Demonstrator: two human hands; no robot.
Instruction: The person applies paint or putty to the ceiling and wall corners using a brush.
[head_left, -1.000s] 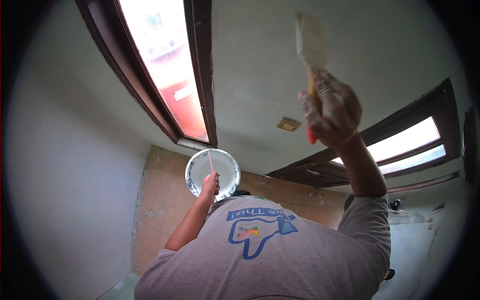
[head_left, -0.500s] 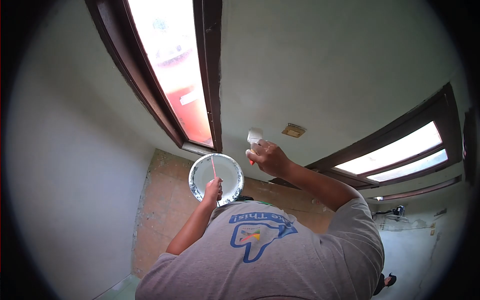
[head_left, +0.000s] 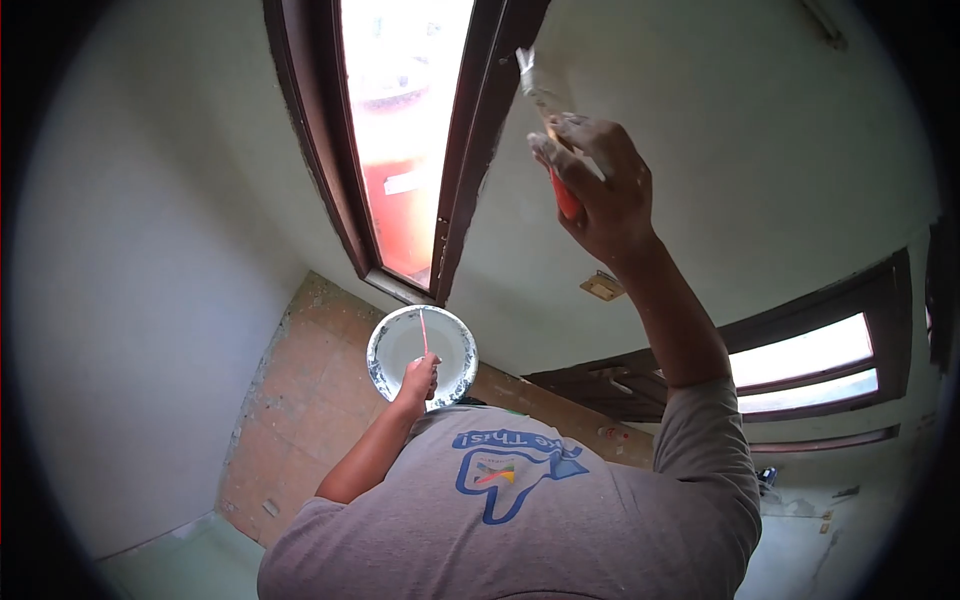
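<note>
My left hand [head_left: 422,379] is closed around the thin pinkish handle [head_left: 424,335] of a round bucket [head_left: 455,345]. White paint coats the bucket's inside, and dark smudges mark its rim. Raised high, my right hand [head_left: 612,185] grips a paintbrush [head_left: 541,98] with a red-orange handle end. Whitish smears cover those fingers. The brush's white-coated bristles point up, right by the edge of the dark brown window frame [head_left: 470,150], where it meets the pale wall [head_left: 740,150].
A small yellowish wall plate [head_left: 602,286] sits on the wall below my right arm. Farther right is another dark-framed window [head_left: 805,350]. Brown, tile-like panels [head_left: 300,390] lie behind the bucket, above a pale green floor [head_left: 185,565].
My right hand has moved up with the paintbrush, from the wall near the plate to the window frame's edge. My left hand still holds the bucket. The view has shifted.
</note>
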